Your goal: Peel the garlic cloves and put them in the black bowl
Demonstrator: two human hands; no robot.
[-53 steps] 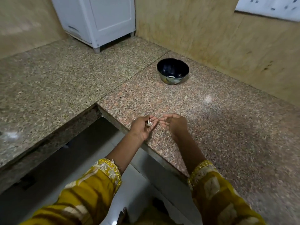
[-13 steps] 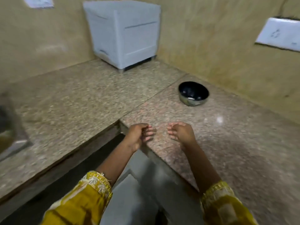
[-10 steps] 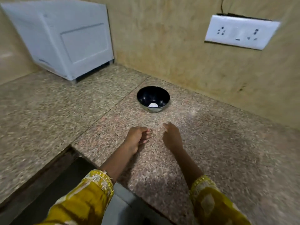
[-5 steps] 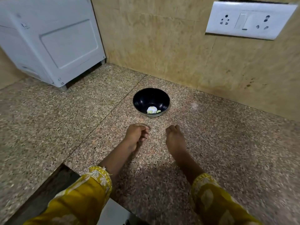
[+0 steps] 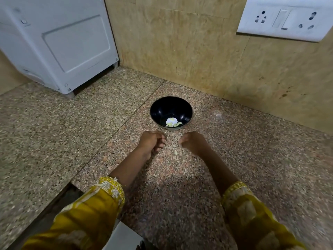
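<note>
- Both hands have travelled forward from the desk's front edge, where they worked together on a clove, to a spot just short of the black bowl [image 5: 162,109]; they now sit apart from each other.
- Left grip [image 5: 152,142]: fingers curled in toward the palm, resting low over the desk [image 5: 252,159]. I cannot tell whether a clove is tucked inside.
- Right grip [image 5: 192,141]: seen from the back, fingers folded under and away from the camera, so its contents, if any, are hidden too.
- Peeled garlic [image 5: 172,121] lies at the bottom of the bowl: one rounded white piece and a few smaller pale-yellow bits touching it.
- A pale scrap [image 5: 175,152] lies on the desk between the two hands; it may be skin or a sliver of clove, too small to say.
- Progress, as I judge it: some cloves are done and in the bowl. No unpeeled garlic shows anywhere on the desk, so what remains depends on what the hands hold.
- Surface: speckled granite in two slabs, meeting at a thin seam [image 5: 126,123] that runs toward the back corner.
- Room: tan stone wall [image 5: 180,42] behind, a white appliance [image 5: 59,42] standing at the back left, a white socket plate [image 5: 284,18] on the wall upper right.
- Yellow patterned sleeves [image 5: 93,204] cover both forearms.
</note>
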